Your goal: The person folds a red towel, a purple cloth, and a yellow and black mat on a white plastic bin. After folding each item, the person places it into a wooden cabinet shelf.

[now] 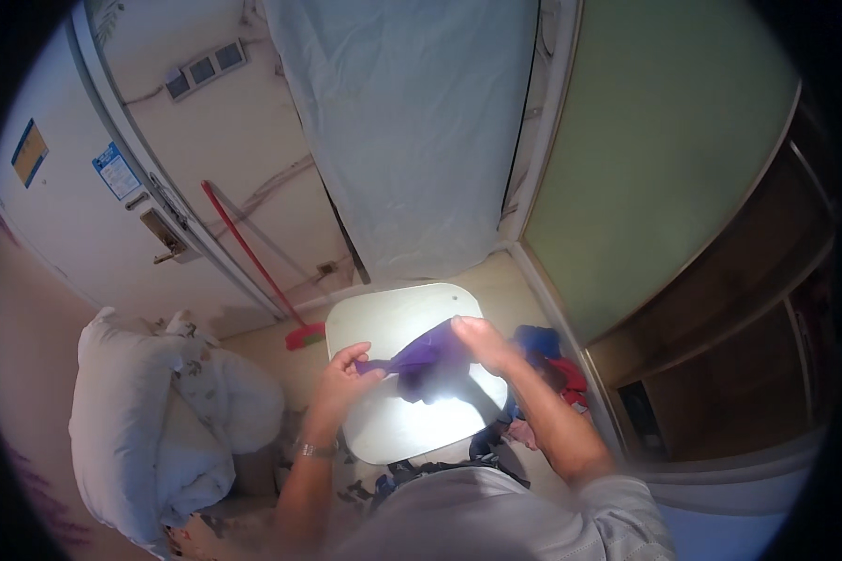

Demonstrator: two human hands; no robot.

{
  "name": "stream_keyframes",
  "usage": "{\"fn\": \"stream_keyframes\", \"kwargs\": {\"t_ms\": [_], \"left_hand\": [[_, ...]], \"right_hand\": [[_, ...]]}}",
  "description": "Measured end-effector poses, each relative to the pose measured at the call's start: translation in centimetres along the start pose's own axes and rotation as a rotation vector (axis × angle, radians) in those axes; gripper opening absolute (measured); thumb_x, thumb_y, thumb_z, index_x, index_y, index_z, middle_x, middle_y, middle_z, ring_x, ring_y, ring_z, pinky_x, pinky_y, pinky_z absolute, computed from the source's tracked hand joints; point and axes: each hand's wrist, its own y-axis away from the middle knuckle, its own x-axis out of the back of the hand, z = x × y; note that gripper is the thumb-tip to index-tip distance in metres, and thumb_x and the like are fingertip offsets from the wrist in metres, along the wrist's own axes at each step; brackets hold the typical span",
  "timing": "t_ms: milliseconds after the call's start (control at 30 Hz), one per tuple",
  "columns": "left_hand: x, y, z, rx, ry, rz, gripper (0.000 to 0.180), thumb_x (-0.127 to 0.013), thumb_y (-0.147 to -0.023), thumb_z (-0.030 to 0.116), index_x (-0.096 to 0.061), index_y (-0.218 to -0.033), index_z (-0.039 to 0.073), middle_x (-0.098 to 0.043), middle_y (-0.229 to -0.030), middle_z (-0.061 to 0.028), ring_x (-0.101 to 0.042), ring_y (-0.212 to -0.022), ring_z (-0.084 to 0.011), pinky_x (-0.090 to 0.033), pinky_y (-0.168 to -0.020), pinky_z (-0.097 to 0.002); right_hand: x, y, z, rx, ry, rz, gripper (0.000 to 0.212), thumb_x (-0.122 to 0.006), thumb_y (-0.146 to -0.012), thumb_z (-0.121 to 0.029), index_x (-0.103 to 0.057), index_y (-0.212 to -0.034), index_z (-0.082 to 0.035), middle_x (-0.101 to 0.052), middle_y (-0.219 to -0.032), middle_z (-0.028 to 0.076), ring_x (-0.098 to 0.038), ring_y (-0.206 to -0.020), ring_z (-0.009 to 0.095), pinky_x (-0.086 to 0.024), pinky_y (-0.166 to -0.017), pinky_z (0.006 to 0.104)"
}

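A piece of purple cloth (432, 346) is stretched between my two hands above a small white table (393, 313) with rounded corners. My left hand (350, 370) pinches its left end between thumb and fingers. At the upper right corner of the cloth, my right hand (478, 338) is closed on it. The cloth is folded or bunched, so its full shape cannot be told. Its dark shadow falls on the tabletop, beside a bright glare spot.
White bedding (140, 421) is piled at the left. A red broom (253, 252) leans on the wall near the door (65, 206). Dark, blue and red clothes (571, 374) lie on the floor at right, by the shelves (720, 383). A pale sheet (412, 131) hangs beyond the table.
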Motion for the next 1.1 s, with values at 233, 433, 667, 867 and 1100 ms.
{"fn": "stream_keyframes", "kwargs": {"t_ms": [233, 433, 667, 867, 1100], "left_hand": [[-3.9, 1.4, -2.5, -0.309, -0.656, 0.091, 0.031, -0.083, -0.076, 0.019, -0.070, -0.098, 0.001, -0.060, -0.097, -0.0163, -0.064, -0.087, -0.0327, -0.053, -0.079, -0.0417], [-3.1, -0.6, -7.4, -0.478, -0.697, 0.165, 0.025, -0.083, -0.074, 0.013, -0.067, -0.089, 0.002, -0.062, -0.095, -0.0146, -0.061, -0.086, -0.0326, -0.050, -0.078, -0.0434], [-1.2, -1.6, -13.4, -0.422, -0.323, 0.079, 0.023, -0.078, -0.084, 0.011, -0.061, -0.097, 0.001, -0.067, -0.100, -0.0079, -0.062, -0.088, -0.0183, -0.052, -0.080, -0.0349], [1.7, -1.8, -8.9, -0.026, 0.346, 0.230, 0.014, -0.058, -0.095, 0.004, -0.056, -0.109, 0.001, -0.068, -0.098, -0.0097, -0.065, -0.084, -0.0120, -0.055, -0.078, -0.0282], [3.0, -2.3, 1.0, -0.251, 0.657, 0.190, 0.015, -0.053, -0.104, 0.008, -0.055, -0.116, 0.000, -0.068, -0.107, -0.0100, -0.067, -0.092, -0.0151, -0.057, -0.086, -0.0289]], "right_hand": [[-0.6, -0.9, -1.4, 0.010, -0.401, -0.120, 0.041, -0.050, -0.108, -0.040, -0.066, -0.108, -0.002, -0.068, -0.099, 0.003, -0.062, -0.088, 0.009, -0.054, -0.083, 0.0266], [-0.7, -0.8, -3.3, 0.086, -0.389, -0.176, 0.039, -0.051, -0.108, -0.039, -0.065, -0.106, -0.003, -0.067, -0.097, 0.002, -0.062, -0.086, 0.009, -0.054, -0.082, 0.0266], [1.2, -1.1, -6.0, 0.153, -0.458, -0.203, 0.041, -0.065, -0.100, -0.040, -0.063, -0.115, -0.001, -0.068, -0.104, 0.006, -0.065, -0.095, 0.013, -0.053, -0.090, 0.0291], [3.3, -0.3, -8.5, 0.227, -0.207, -0.215, 0.055, -0.082, -0.083, -0.021, -0.058, -0.128, 0.000, -0.066, -0.118, 0.009, -0.063, -0.107, 0.017, -0.050, -0.101, 0.0353], [4.2, -0.3, -9.1, 0.203, 0.255, 0.104, 0.048, -0.079, -0.077, -0.015, -0.060, -0.120, -0.002, -0.066, -0.109, 0.007, -0.063, -0.101, 0.016, -0.052, -0.092, 0.0333]]}}
